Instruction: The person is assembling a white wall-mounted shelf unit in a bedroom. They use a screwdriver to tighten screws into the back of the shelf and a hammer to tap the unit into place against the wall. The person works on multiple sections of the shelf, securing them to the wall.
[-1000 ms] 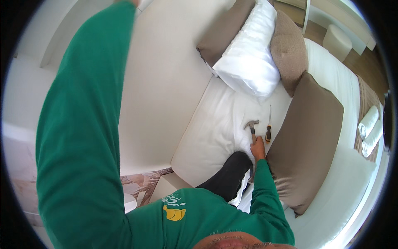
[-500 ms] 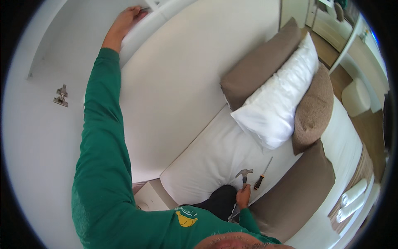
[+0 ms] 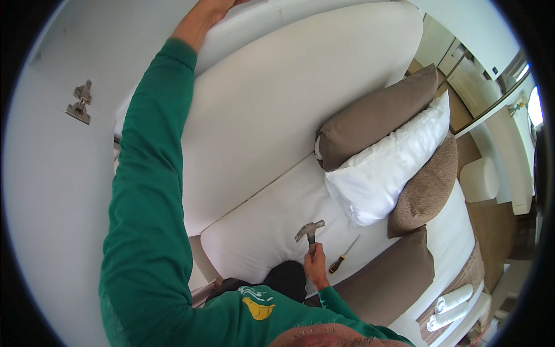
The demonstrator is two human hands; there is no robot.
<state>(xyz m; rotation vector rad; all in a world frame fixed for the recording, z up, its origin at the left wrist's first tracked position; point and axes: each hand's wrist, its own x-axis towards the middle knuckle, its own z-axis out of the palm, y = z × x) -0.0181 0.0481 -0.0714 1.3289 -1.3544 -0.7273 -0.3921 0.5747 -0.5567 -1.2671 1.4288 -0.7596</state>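
My right hand [image 3: 315,266] is closed around the handle of a claw hammer [image 3: 310,230], its metal head pointing up over the white bed sheet [image 3: 254,243]. Just right of that hand lies a screwdriver [image 3: 336,264] with a dark and orange handle. My left hand [image 3: 211,9] reaches up to the edge of a white cabinet [image 3: 248,26] above the headboard. The upper frame edge cuts off its fingers, so what they touch is hidden. Left of my green sleeve, a metal hinge [image 3: 81,104] is fixed to a white door panel [image 3: 52,191].
A pale headboard [image 3: 277,87] stands behind the bed. Brown pillows [image 3: 378,115] and a white pillow [image 3: 393,162] lie to the right, with another brown pillow [image 3: 387,277] beside my right arm. Two rolled white towels [image 3: 454,299] sit farther along the bed. A white stool [image 3: 480,179] stands beyond.
The view has shifted, with the bed and pillows sitting differently in it. My left hand has moved up, mostly out of the frame. The hammer stays in my right hand and appears slightly raised.
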